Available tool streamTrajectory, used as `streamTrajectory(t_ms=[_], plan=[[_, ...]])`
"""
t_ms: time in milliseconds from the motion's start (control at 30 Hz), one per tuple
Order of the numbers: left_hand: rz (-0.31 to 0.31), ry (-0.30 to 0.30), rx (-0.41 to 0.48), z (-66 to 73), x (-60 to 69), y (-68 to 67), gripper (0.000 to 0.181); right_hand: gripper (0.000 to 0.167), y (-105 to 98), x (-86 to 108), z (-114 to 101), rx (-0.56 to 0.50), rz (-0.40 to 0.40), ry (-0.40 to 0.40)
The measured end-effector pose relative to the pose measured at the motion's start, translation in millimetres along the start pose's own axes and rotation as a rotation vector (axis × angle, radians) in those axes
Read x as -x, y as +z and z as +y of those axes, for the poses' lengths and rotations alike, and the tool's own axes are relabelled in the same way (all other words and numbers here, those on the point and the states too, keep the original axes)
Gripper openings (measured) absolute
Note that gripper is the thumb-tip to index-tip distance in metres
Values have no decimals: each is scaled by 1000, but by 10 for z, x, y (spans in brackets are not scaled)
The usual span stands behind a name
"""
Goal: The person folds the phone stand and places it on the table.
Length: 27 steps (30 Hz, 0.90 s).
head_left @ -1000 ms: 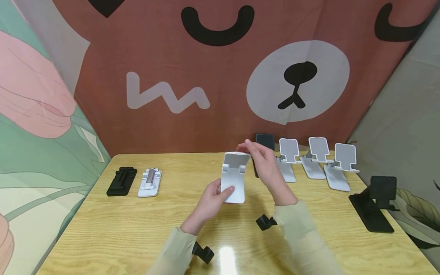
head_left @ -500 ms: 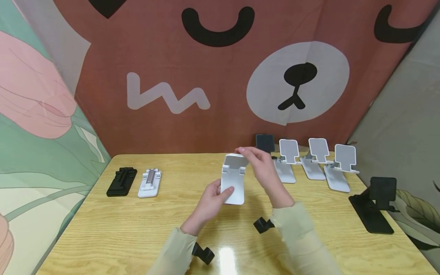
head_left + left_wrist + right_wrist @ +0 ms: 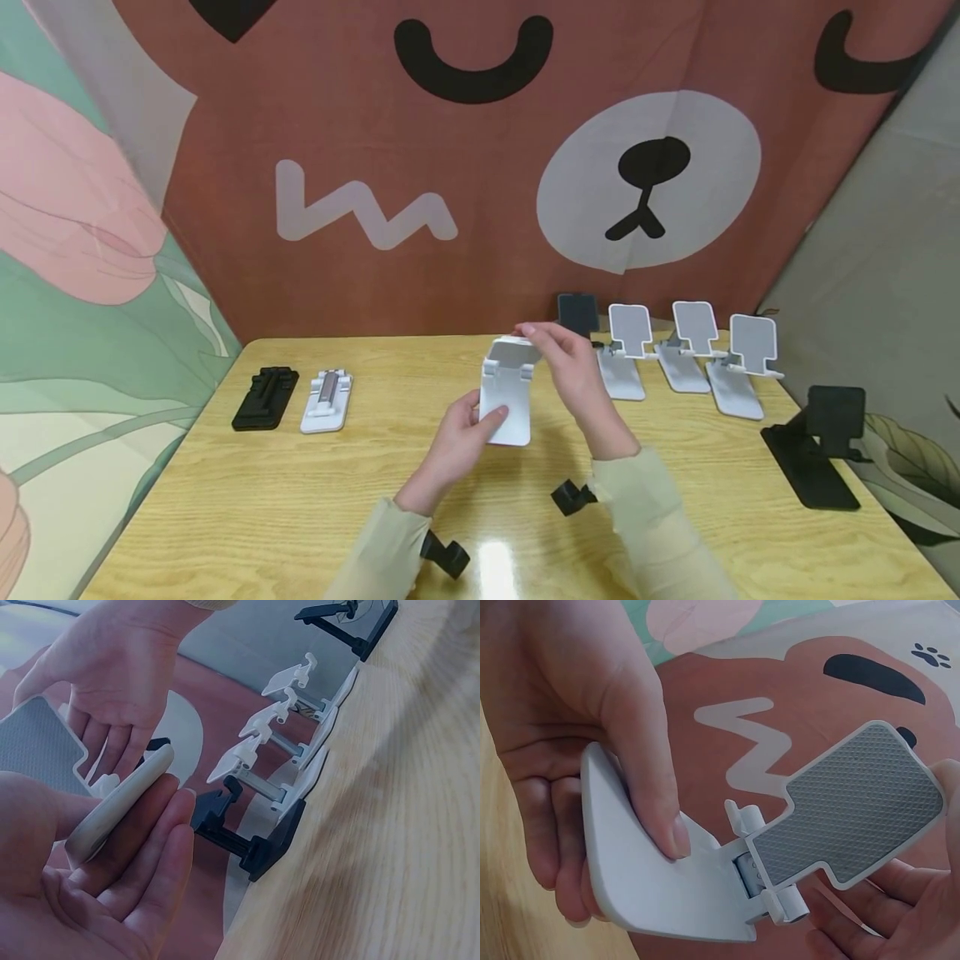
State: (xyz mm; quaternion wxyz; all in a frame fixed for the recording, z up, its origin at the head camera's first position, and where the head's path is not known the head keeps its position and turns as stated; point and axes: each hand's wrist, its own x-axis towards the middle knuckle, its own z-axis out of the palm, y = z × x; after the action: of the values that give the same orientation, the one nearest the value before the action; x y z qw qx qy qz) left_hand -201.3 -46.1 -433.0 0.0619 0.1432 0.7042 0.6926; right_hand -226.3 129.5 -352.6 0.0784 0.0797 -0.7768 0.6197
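Observation:
A white foldable phone stand [image 3: 507,408] is held up over the table, its grey-padded plate [image 3: 866,806] tilted open from the base on the hinge. My left hand [image 3: 457,435] grips the base, thumb on the face and fingers behind, as the right wrist view shows. At the plate's far edge, my right hand [image 3: 573,371] pinches it, thumb at the rim; its other fingers lie behind the plate, partly hidden. In the left wrist view the stand's base [image 3: 120,802] is seen edge-on between thumb and fingers.
At left on the wooden table [image 3: 247,517] lie a folded black stand [image 3: 265,398] and a folded white one [image 3: 327,401]. Unfolded white stands [image 3: 693,346] line the back right, beside a black stand [image 3: 577,312]. Another black stand [image 3: 813,446] stands near the right edge.
My right hand has come slightly down and left at the plate's top edge, tilting the plate a little. The left hand has kept its grip on the base.

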Motion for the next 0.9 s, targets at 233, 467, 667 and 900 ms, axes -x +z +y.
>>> streamTrajectory(t_ms=[233, 467, 667, 900], plan=[[13, 16, 23, -13, 3, 15, 38, 43, 8, 19, 46, -17, -20, 20], [22, 19, 26, -24, -1, 13, 39, 43, 46, 29, 70, -35, -34, 4], [23, 8, 14, -21, -6, -4, 41, 45, 53, 54, 88, -38, -46, 24], [37, 6, 3, -33, -21, -14, 41, 47, 66, 96, 121, -37, -55, 56]])
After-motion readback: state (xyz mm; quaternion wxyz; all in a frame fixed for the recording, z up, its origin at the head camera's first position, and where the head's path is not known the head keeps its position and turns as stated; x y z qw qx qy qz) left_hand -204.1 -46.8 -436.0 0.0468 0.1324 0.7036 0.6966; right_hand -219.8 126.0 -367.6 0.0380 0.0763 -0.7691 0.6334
